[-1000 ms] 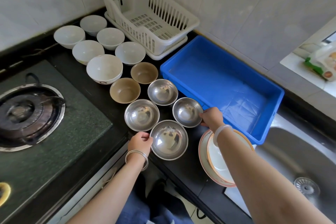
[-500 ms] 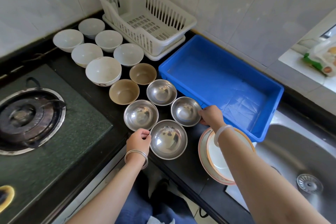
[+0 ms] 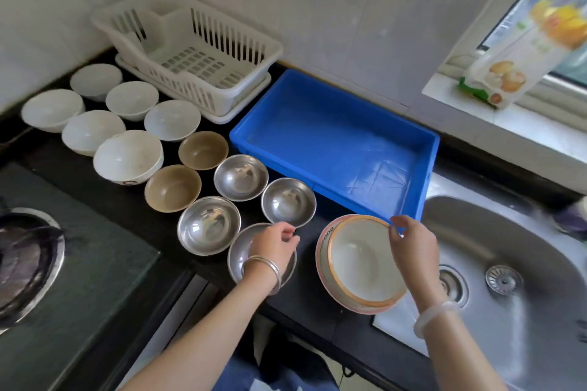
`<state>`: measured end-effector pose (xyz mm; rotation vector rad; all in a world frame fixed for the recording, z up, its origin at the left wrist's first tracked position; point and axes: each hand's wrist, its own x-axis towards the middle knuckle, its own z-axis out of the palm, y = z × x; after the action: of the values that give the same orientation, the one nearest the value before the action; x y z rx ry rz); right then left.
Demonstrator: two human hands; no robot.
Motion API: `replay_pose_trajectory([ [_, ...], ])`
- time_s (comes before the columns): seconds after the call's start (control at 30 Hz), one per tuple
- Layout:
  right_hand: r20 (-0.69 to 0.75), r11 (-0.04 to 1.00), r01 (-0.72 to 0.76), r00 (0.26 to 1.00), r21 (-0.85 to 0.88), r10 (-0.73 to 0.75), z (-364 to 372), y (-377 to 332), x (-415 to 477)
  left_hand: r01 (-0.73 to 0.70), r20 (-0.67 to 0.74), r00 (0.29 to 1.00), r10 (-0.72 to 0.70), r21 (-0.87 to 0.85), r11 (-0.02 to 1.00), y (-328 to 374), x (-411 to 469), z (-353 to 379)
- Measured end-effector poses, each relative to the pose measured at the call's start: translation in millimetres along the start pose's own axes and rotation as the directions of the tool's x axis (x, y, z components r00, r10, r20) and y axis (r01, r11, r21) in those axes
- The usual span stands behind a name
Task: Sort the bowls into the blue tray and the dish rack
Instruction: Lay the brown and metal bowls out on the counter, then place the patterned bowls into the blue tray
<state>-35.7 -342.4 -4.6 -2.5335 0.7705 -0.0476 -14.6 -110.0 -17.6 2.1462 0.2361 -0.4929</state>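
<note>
The pink-rimmed bowl (image 3: 321, 251) reads "FOOD" on its rim.

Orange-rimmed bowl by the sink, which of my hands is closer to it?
Right. The right hand is at the far rim of the orange-rimmed bowl; whether it is gripping I can't tell. The left hand is off to its left, over the nearest steel bowl.

Dish rack (image 3: 203, 41) stands behind the bowls (image 3: 209, 225), tray (image 3: 317, 143) to their right, seemingly two nested bowls (image 3: 362, 260) before it.
</note>
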Motion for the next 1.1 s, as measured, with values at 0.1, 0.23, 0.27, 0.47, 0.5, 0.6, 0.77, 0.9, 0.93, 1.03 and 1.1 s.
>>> replay_pose_trajectory([
  [0.1, 0.037, 0.997, -0.075, 0.996, -0.004, 0.076, -1.3, 30.0, -12.2, -0.028, 0.09, 0.996, 0.024, 0.04, 0.999, 16.3, -1.0, 24.0],
  [0.23, 0.073, 0.984, -0.165, 0.984, 0.067, 0.16, 4.5, 46.7, -26.6, -0.088, 0.159, 0.985, 0.068, 0.118, 0.989, 27.0, -1.4, 42.3],
  [0.27, 0.084, 0.98, -0.184, 0.981, 0.077, 0.177, 5.8, 47.6, -27.8, -0.094, 0.178, 0.982, 0.069, 0.135, 0.986, 28.4, -1.1, 45.2],
  [0.47, 0.121, 0.953, -0.25, 0.965, 0.168, 0.232, 8.7, 49.4, -29.3, -0.096, 0.247, 0.968, 0.049, 0.181, 0.979, 31.9, 1.6, 55.0],
  [0.5, 0.133, 0.948, -0.262, 0.961, 0.179, 0.241, 8.6, 49.6, -29.6, -0.093, 0.246, 0.968, 0.047, 0.179, 0.979, 31.9, 2.1, 56.3],
  [0.6, 0.15, 0.936, -0.283, 0.955, 0.209, 0.255, 8.6, 48.6, -31.7, -0.081, 0.231, 0.972, 0.043, 0.158, 0.984, 32.7, 2.9, 59.0],
  [0.77, 0.145, 0.935, -0.266, 0.961, 0.234, 0.237, 5.3, 46.4, -36.3, -0.066, 0.224, 0.974, 0.035, 0.131, 0.989, 35.5, 4.2, 57.7],
  [0.9, 0.101, 0.919, -0.273, 0.962, 0.285, 0.255, -6.7, 47.9, -42.3, -0.096, 0.249, 0.966, 0.069, 0.098, 0.991, 44.4, 5.6, 55.0],
  [0.93, 0.079, 0.914, -0.281, 0.96, 0.294, 0.269, -11.1, 48.4, -43.6, -0.107, 0.26, 0.962, 0.082, 0.085, 0.991, 49.0, 5.5, 54.5],
  [1.03, -0.004, 0.895, -0.308, 0.945, 0.322, 0.327, -25.6, 49.6, -48.0, -0.135, 0.298, 0.948, 0.116, 0.043, 0.99, 65.8, 4.0, 54.5],
  [1.1, -0.057, 0.883, -0.324, 0.93, 0.339, 0.363, -35.3, 51.6, -54.1, -0.167, 0.334, 0.931, 0.144, 0.042, 0.985, 75.8, 1.8, 56.7],
])
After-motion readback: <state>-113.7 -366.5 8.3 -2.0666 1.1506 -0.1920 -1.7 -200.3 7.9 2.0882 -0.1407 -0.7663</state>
